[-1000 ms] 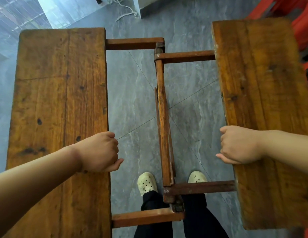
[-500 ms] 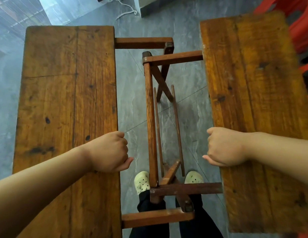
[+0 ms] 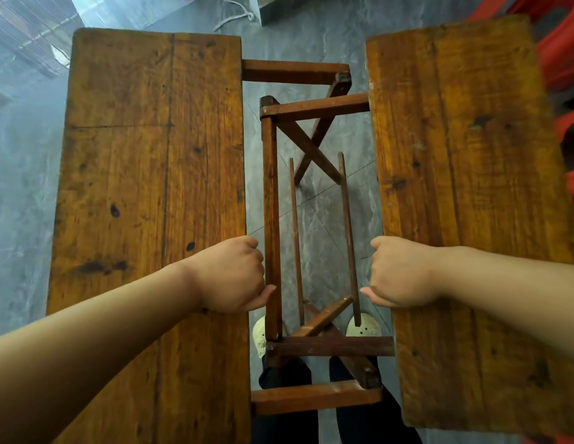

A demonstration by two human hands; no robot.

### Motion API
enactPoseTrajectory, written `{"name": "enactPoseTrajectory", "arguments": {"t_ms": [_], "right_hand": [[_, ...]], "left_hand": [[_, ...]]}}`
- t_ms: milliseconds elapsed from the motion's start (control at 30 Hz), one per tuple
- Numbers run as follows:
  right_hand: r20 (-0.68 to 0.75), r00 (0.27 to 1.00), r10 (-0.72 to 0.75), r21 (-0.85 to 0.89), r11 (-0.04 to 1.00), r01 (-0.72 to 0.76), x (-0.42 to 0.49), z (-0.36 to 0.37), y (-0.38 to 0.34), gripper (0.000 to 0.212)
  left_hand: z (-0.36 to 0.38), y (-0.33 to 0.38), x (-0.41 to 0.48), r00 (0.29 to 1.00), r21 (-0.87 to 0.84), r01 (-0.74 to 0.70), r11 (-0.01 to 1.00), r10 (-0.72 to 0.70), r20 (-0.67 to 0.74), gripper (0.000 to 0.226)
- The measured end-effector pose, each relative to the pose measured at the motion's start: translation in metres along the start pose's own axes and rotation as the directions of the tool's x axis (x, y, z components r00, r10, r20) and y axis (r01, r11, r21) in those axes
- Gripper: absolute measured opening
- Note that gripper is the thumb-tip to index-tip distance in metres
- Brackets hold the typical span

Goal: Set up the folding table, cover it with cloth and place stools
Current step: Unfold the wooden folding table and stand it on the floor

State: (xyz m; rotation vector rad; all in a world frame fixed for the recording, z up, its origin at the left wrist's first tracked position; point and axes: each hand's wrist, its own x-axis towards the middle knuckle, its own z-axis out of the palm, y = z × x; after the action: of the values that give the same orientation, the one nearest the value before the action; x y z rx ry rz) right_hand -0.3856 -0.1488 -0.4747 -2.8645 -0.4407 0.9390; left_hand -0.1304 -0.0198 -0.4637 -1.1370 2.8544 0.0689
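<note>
**A:** Starting from the left, where is your table?

**B:** The folding table point(image 3: 270, 200) stands on the grey floor point(image 3: 19, 203) right in front of you, with its two halves parted. The left leaf point(image 3: 144, 187) lies flat under your left forearm.

**A:** And your left hand?

**B:** Your left hand point(image 3: 229, 277) is curled in a fist over that leaf's inner edge and grips the wood. The thumb points out toward the gap.

**A:** What is in the gap?

**B:** A long rail runs just beside your left knuckles, with two thin rods next to it. There are crossed legs point(image 3: 311, 149) at the far and near ends, and your pale shoes point(image 3: 364, 328) below.

**A:** And the right side?

**B:** Your right hand point(image 3: 397, 274) grips the inner edge of the right leaf point(image 3: 465, 187) the same way, fist closed and thumb out. Past that leaf, red plastic shapes point(image 3: 564, 59) are cut off by the edge, and I cannot tell what they are.
</note>
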Motion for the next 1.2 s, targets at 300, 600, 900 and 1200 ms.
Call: {"name": "enactPoseTrajectory", "arguments": {"t_ms": [300,600,900,1200], "right_hand": [[0.028,1.0,-0.005,0.008,1.0,0.005,0.007,-0.001,-0.001,0.063],[-0.185,0.983,-0.016,0.08,0.996,0.031,-0.007,0.025,0.007,0.062],[-0.409,0.913,0.002,0.118,0.992,0.05,-0.002,0.031,-0.003,0.054],[-0.418,0.908,-0.006,0.232,0.966,0.114,-0.003,0.047,-0.013,0.059]], "left_hand": [[0.016,0.005,0.013,0.999,-0.097,0.004,0.995,-0.008,-0.038,0.053],[0.021,0.004,0.02,0.998,-0.15,-0.027,0.988,0.019,-0.054,0.057],[0.029,0.001,0.023,0.998,-0.169,-0.064,0.984,0.063,-0.015,0.062],[0.04,-0.001,0.036,0.991,-0.13,-0.131,0.983,0.128,-0.037,0.063]]}}
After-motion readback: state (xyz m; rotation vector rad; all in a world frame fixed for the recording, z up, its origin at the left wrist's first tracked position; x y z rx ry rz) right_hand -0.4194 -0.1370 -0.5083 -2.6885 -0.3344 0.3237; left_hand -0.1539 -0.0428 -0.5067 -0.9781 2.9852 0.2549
